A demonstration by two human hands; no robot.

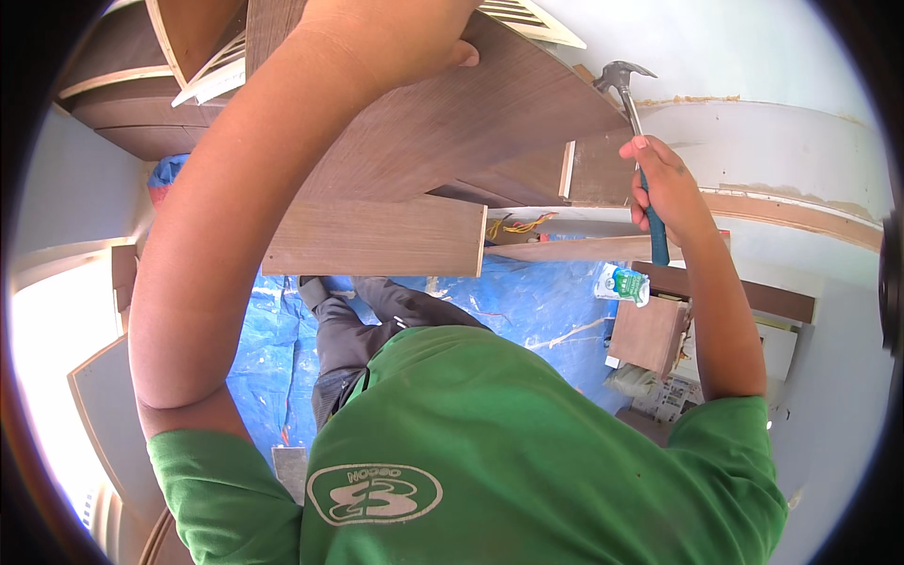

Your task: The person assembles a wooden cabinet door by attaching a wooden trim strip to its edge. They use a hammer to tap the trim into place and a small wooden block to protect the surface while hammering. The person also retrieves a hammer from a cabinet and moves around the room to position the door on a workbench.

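In my right hand (670, 184) is a claw hammer (636, 118), my fingers wrapped round its teal grip. Its metal head points up, close to the right edge of a large brown wood-grain panel (471, 127). My left arm reaches up across the view, and my left hand (395, 38) lies over the panel's upper part. Only its thumb shows against the wood; the other fingers are hidden or cut off by the top of the view. Below the panel juts a shorter wood-grain board (377, 238) with a pale edge.
Blue sheeting (556, 297) covers the floor beneath me. Yellow and red wires (518, 226) stick out beside the short board. To the right stand a small wooden box (650, 334) and a white-and-green packet (622, 284). White louvred pieces (537, 21) and curved panels (193, 33) are overhead.
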